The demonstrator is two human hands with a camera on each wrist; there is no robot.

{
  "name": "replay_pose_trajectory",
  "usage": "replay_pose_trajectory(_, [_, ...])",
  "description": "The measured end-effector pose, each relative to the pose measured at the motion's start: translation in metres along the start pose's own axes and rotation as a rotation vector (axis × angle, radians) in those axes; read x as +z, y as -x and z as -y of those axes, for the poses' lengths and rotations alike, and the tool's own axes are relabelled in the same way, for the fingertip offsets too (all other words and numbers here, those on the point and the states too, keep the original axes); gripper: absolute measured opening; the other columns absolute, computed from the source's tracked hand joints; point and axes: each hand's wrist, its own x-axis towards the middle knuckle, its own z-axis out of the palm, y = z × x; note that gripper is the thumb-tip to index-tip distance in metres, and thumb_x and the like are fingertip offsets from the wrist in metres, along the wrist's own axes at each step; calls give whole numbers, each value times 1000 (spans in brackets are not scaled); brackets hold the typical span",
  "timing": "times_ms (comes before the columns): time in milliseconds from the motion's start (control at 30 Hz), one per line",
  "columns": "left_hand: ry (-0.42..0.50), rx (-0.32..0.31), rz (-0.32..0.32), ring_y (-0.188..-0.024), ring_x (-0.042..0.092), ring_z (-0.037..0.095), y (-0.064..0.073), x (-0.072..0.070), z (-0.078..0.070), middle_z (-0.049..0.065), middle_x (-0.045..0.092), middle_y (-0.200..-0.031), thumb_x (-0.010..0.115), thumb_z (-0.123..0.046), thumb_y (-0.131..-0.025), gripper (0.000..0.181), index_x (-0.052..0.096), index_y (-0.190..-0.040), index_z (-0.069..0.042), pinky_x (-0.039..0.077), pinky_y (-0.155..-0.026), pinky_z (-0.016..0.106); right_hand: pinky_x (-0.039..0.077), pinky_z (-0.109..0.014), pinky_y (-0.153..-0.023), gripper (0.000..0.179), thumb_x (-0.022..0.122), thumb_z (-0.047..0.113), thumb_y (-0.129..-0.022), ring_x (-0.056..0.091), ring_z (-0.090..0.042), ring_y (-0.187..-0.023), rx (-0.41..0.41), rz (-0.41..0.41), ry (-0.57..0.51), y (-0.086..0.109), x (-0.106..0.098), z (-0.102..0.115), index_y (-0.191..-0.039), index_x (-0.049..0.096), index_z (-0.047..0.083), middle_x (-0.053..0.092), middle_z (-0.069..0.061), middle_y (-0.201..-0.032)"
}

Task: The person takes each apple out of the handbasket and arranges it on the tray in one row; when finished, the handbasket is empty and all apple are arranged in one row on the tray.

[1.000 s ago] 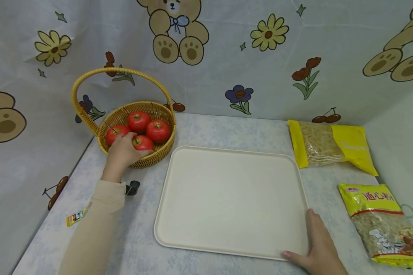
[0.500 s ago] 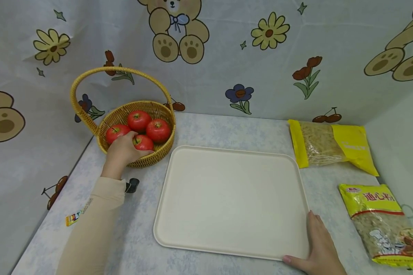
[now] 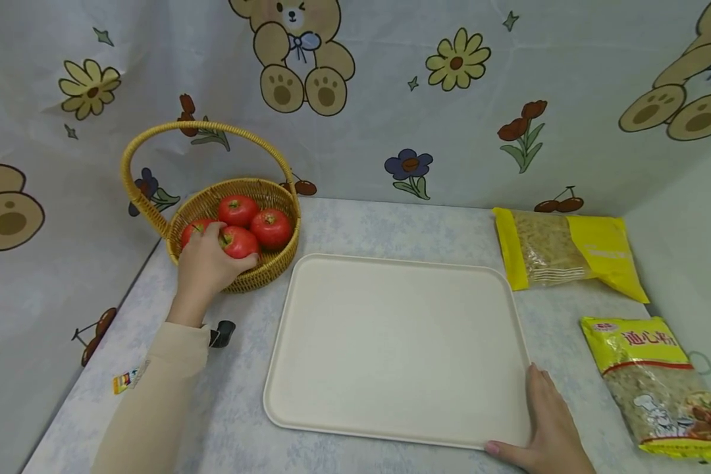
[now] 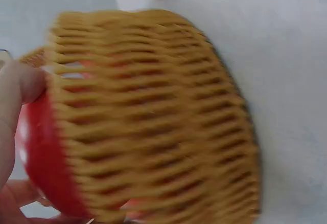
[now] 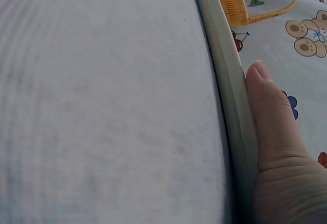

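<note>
Three apples (image 3: 272,230) crowd left fingers (image 3: 211,233) pinching fourth apple (image 3: 241,243) in basket (image 3: 272,270); right fingers (image 3: 542,395) spread against tray (image 3: 391,349) near bags (image 3: 658,388).

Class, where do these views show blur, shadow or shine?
Left wrist view: the basket is blurred, and the apple carries pale highlights; head view: mostly crisp, a soft shadow beside the sleeve; right wrist view: faint ripples over part of the table, dark shadow along the tray.

The left arm (image 3: 151,405) stretches forward, left fingers (image 3: 214,228) curled; right fingers (image 3: 537,388) lie extended, thumb (image 3: 506,451) spread.
</note>
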Motion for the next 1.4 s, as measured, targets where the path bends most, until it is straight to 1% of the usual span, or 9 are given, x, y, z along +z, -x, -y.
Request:
replay_pose_trajectory(167, [146, 55, -95, -118, 46, 46, 20, -9, -33, 30, 47, -129, 75, -43, -78, 79, 46, -143, -8, 51, -86, 66, 1, -75, -111, 155, 84, 68, -58, -5, -54, -147, -1, -6, -1, 1, 0, 0, -155, -18, 3, -6, -33, -161])
replay_pose_trajectory(267, [222, 102, -76, -121, 45, 42, 32, -7, -60, 26, 46, -131, 77, -42, -77, 78, 46, -143, -13, 52, -87, 64, 1, -75, -111, 155, 84, 69, -58, -6, -54, -148, -5, -12, -1, 3, 0, 0, -155, -18, 3, -6, -33, -161])
replay_pose_trajectory(367, [278, 139, -8, -124, 44, 37, 44, 3, -89, 20, 45, -134, 80, -41, -74, 80, 47, -142, -17, 53, -88, 60, 2, -75, -111, 155, 83, 70, -58, -6, -54, -148, -9, -18, 1, 3, 0, 1, -155, -18, 3, -4, -34, -161])
replay_pose_trajectory(500, [322, 201, 131, -121, 48, 31, 59, 29, -131, 13, 44, -136, 81, -41, -72, 81, 47, -142, -22, 56, -88, 52, 5, -76, -110, 155, 83, 71, -57, -4, -55, -147, -11, -21, 7, 3, -1, 3, -155, -17, 3, -3, -34, -161])
replay_pose_trajectory(700, [370, 364, 337, -117, 51, 22, 76, 85, -196, 8, 48, -132, 82, -39, -72, 82, 47, -145, -23, 56, -85, 37, 6, -76, -110, 154, 83, 70, -59, -3, -55, -147, -10, -14, 7, 3, -2, 5, -155, -17, 3, -3, -34, -161])
replay_pose_trajectory(867, [324, 498, 436, -117, 46, 15, 83, 133, -241, 3, 51, -128, 82, -42, -72, 84, 45, -145, -22, 52, -77, 21, 7, -77, -109, 152, 81, 70, -62, -4, -54, -147, -1, -1, 6, 1, -2, 7, -155, -17, 3, -3, -34, -161])
replay_pose_trajectory(1033, [247, 548, 474, -107, 44, 11, 86, 172, -271, -1, 52, -123, 79, -47, -74, 76, 48, -139, -22, 46, -69, 14, 9, -78, -108, 149, 81, 68, -64, -2, -54, -147, 7, 9, 12, 1, -2, 9, -155, -17, 3, -1, -34, -161])
replay_pose_trajectory(1133, [203, 561, 481, -104, 43, 9, 86, 188, -282, -1, 52, -122, 78, -49, -76, 71, 49, -135, -22, 44, -67, 13, 9, -77, -109, 147, 81, 66, -65, -2, -54, -148, -7, 0, 11, 2, -3, 8, -155, -16, 2, 0, -34, -161])
replay_pose_trajectory(1400, [180, 584, 456, -100, 40, 9, 90, 207, -302, -2, 52, -118, 78, -52, -76, 70, 52, -134, -23, 41, -66, 12, 10, -77, -109, 147, 82, 65, -65, 0, -55, -147, -30, -24, 27, 4, -3, 5, -155, -15, 1, 3, -36, -160])
